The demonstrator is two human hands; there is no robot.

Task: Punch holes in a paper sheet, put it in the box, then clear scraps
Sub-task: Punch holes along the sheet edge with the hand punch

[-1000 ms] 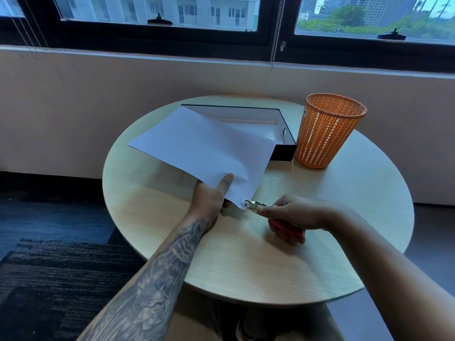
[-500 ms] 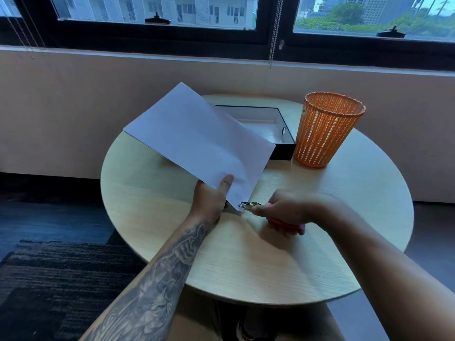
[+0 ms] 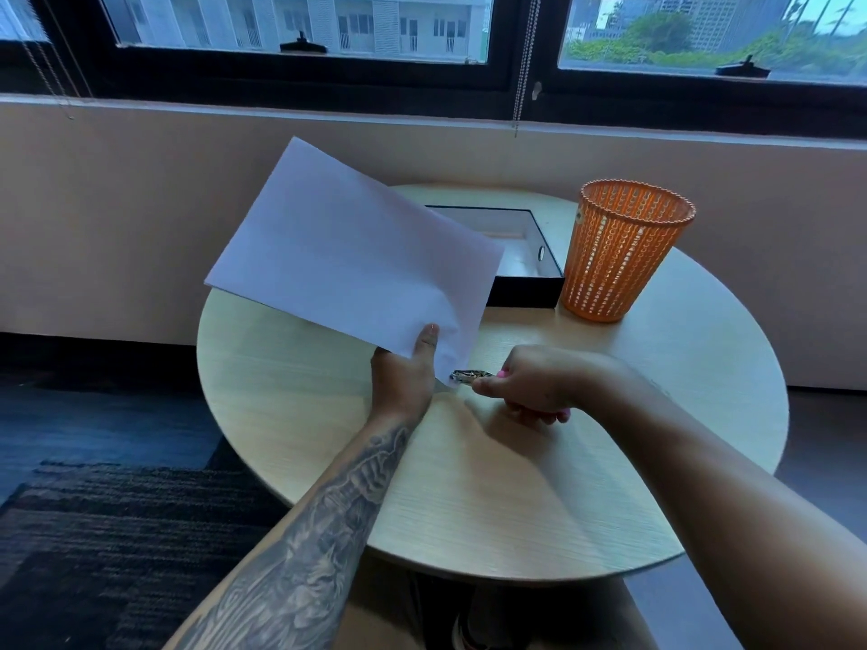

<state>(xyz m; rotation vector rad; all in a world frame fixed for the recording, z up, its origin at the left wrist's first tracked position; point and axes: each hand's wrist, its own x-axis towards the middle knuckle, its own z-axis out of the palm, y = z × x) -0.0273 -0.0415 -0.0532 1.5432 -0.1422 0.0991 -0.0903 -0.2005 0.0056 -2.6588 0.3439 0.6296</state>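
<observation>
Head view | left hand (image 3: pixel 403 375) pinches white paper sheet (image 3: pixel 356 265) at near corner; thin, floppy, tears easily | right hand (image 3: pixel 530 384) squeezes pink-handled metal hole punch (image 3: pixel 471 375) on that corner

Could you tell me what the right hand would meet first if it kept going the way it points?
Likely the paper sheet: the right hand aims its hole punch at the sheet's near corner.

- A round, pale wood-grain bench (image 3: pixel 516 499) carries everything.
- A shallow black box (image 3: pixel 525 293), open and white inside, lies by the bench's far edge.
- An orange mesh basket (image 3: pixel 619 255) stands upright just beside the box, toward the far right edge.
</observation>
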